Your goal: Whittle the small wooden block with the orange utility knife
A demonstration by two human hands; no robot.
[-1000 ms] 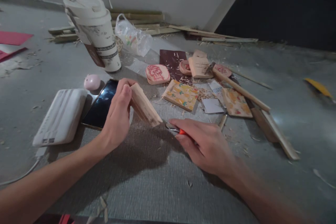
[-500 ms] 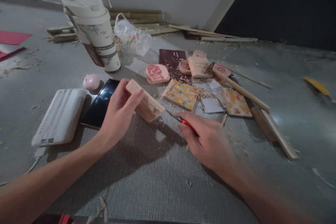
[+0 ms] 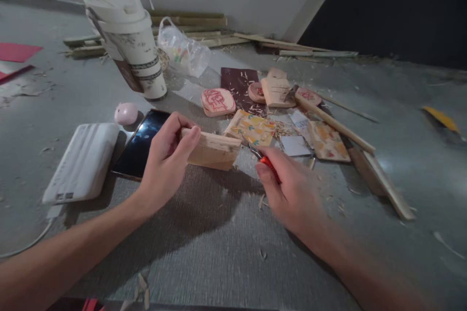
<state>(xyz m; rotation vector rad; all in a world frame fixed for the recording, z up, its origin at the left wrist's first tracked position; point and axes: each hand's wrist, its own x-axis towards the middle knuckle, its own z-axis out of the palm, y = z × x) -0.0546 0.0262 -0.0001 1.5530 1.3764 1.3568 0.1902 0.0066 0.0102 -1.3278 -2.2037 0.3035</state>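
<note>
My left hand (image 3: pixel 171 155) is closed around one end of a small wooden block (image 3: pixel 215 152), thumb on its near side. The block is tilted up on edge above the grey table, its narrow side turned upward. In my right hand (image 3: pixel 292 189) is a carving knife (image 3: pixel 268 161) with a red handle, its blade pointing at the block's right end. Whether the blade touches the wood I cannot tell. Behind the block lies a patterned wooden piece (image 3: pixel 251 126) with yellow shapes, and a piece with a red drawing (image 3: pixel 218 102) is farther back.
Left of my hand are a phone (image 3: pixel 140 143), a white power bank (image 3: pixel 82 163), a pink case (image 3: pixel 126 113) and a tall cup (image 3: pixel 133 48). A hammer (image 3: pixel 333 124) lies right, near a long wooden-handled blade (image 3: pixel 368 170). Bamboo strips (image 3: pixel 193 22) line the wall; shavings are scattered about.
My left hand has turned the block so its narrow edge faces up, and its free end has shifted right. My right hand has moved slightly right with the knife.
</note>
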